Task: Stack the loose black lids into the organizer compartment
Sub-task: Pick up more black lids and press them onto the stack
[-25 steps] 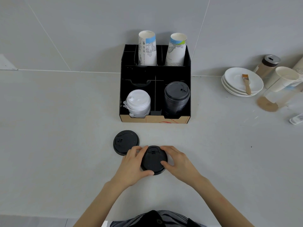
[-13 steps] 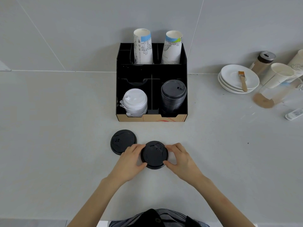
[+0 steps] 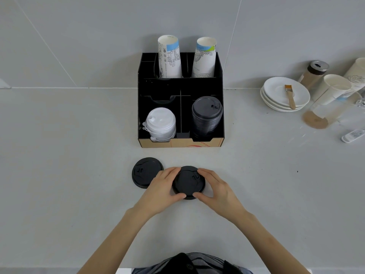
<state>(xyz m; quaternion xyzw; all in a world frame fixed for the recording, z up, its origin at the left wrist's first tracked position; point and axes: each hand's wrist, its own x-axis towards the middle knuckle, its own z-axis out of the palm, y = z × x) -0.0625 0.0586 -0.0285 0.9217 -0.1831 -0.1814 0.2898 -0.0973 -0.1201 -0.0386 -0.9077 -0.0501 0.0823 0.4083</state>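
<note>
Two loose black lids (image 3: 147, 172); both hands (image 3: 161, 189) grip one

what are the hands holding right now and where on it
Both the left hand and right hand grip one black lid by its rim, on opposite sides, fingers and thumbs pinching the edge.

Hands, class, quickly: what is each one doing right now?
Left hand: closed on the left edge of the black lid on the counter.
Right hand: closed on the same lid's right edge.
</note>
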